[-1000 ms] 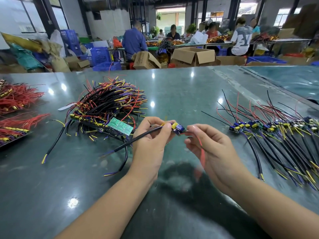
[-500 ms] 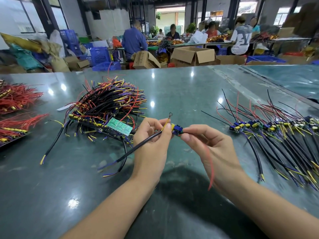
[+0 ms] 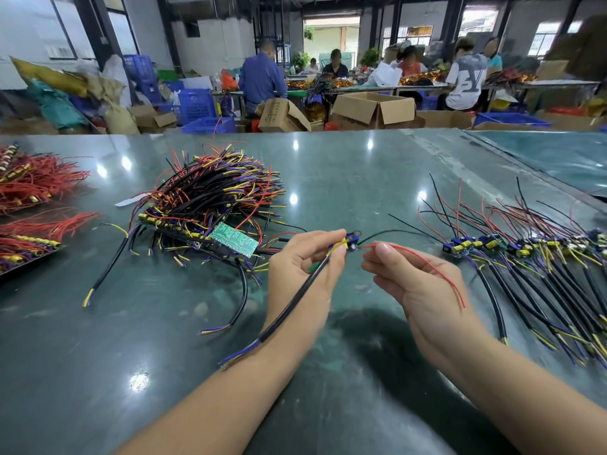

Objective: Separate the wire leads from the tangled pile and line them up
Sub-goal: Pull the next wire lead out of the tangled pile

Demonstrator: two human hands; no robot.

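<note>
the left hand [image 3: 303, 267] pinches a black-sheathed wire lead with a small blue module [image 3: 297, 298] above the glossy green table [image 3: 345, 178]; the right hand [image 3: 415, 284] pinches its thin red wire [image 3: 423, 261]. the tangled heap of black, red and yellow leads [image 3: 210, 205] lies to the left, the lined-up row of leads [image 3: 532, 257] to the right, red wire bundles [image 3: 36, 182] at far left.

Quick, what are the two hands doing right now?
Left hand: holds the black wire lead near its blue part.
Right hand: pinches that lead's thin red wire.
</note>
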